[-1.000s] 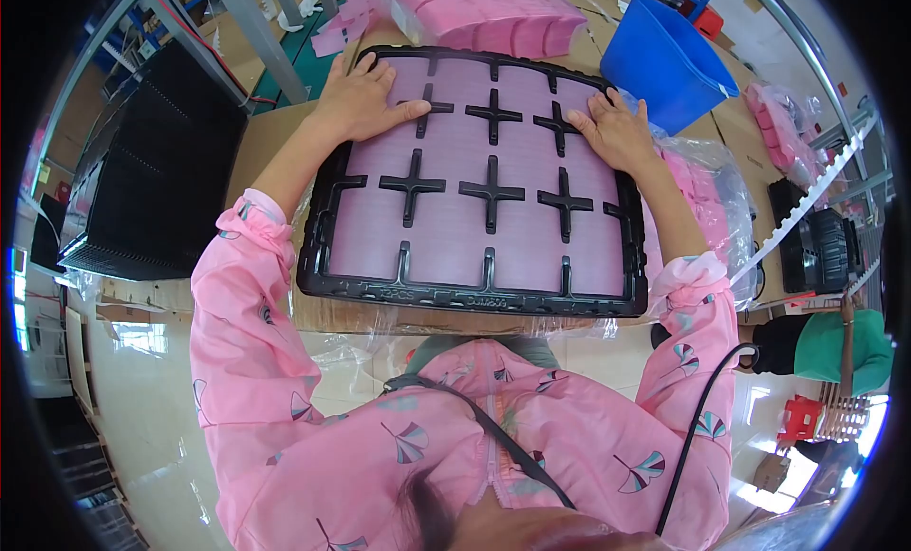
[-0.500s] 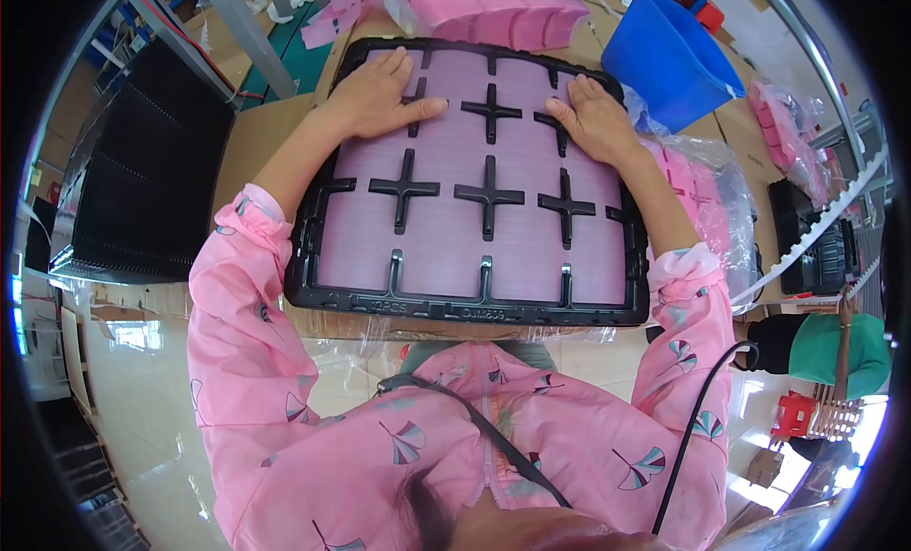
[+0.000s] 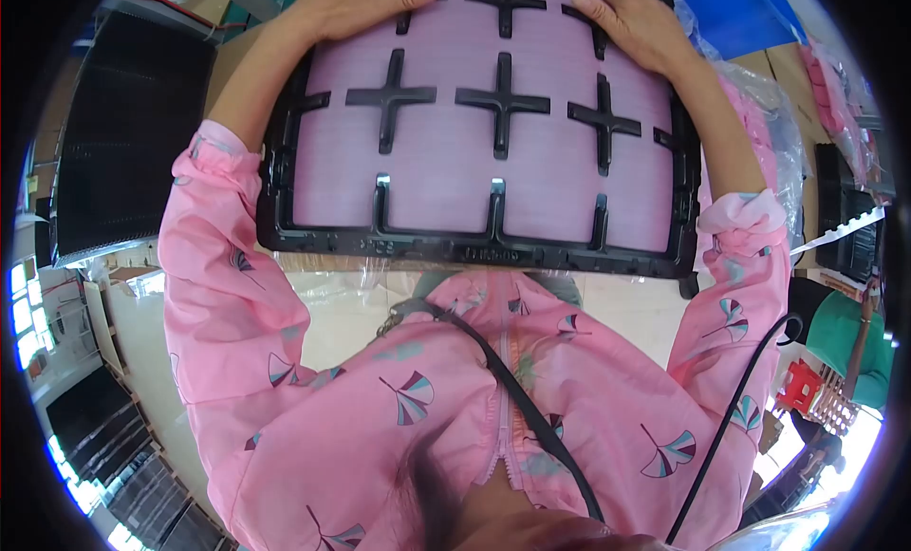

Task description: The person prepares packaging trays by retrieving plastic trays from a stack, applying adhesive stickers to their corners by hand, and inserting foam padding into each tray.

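Observation:
A black plastic tray (image 3: 427,246) with cross-shaped dividers lies in front of me, pink sheet-like pieces (image 3: 442,150) filling its compartments. Across the tray's far left part rests my left hand (image 3: 365,5), its thumb stretched over the pink surface; the other fingertips are cut off by the top edge of the view. My right hand (image 3: 634,21) lies flat near the far right corner, thumb spread away from the fingers. Both hands press or rest on the tray from above and hold nothing.
A tall stack of black trays (image 3: 133,133) stands at the left. To the right are a blue bin (image 3: 731,15), clear plastic wrap (image 3: 783,124) and wrapped pink pieces (image 3: 835,91). Further right, a person in green (image 3: 840,347) is near a red crate (image 3: 799,387).
The view has tilted down and closer, so the tray and hands sit higher and larger in it. Both hands remain flat on the tray in about the same places.

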Demonstrator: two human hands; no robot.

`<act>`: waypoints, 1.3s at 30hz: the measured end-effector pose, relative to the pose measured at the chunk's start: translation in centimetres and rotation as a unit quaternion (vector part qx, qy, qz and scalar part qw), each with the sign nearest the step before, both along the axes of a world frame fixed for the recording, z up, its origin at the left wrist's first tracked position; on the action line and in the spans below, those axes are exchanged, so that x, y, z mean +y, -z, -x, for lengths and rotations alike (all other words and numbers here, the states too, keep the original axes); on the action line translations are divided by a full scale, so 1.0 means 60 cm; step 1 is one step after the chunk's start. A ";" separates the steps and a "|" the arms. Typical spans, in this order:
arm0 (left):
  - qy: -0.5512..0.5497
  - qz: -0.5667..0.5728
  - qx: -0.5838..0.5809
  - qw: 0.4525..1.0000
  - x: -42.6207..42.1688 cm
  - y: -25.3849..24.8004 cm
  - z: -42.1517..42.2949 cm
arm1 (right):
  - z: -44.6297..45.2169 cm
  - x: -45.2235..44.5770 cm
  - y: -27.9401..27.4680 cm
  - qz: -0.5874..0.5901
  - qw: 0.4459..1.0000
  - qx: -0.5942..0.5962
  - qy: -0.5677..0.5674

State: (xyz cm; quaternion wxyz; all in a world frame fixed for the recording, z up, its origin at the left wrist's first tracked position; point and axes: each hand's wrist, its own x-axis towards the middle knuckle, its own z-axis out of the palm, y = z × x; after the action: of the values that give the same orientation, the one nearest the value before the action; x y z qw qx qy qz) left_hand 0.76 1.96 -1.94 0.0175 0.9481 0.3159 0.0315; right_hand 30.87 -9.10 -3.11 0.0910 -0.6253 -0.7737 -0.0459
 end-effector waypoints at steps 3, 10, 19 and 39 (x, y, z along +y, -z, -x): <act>-0.020 -0.008 -0.001 1.000 -0.001 0.004 0.002 | 0.003 -0.006 -0.023 0.044 0.998 0.031 0.019; -0.105 0.010 0.068 0.992 -0.031 -0.029 -0.016 | 0.004 -0.027 -0.034 0.049 0.992 -0.008 0.118; -0.037 -0.007 -0.089 0.995 -0.099 -0.029 0.059 | -0.003 -0.135 -0.036 0.013 0.997 0.067 0.045; 0.040 -0.065 -0.006 0.997 -0.359 -0.022 0.165 | 0.091 -0.401 -0.037 0.016 0.995 0.010 -0.097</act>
State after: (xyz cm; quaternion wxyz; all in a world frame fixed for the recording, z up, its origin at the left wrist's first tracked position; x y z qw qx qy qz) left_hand -9.16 -19.60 -0.61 -0.0407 0.9590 0.2747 0.0563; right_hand 25.38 -33.14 -0.92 0.0932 -0.5492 -0.8303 -0.0184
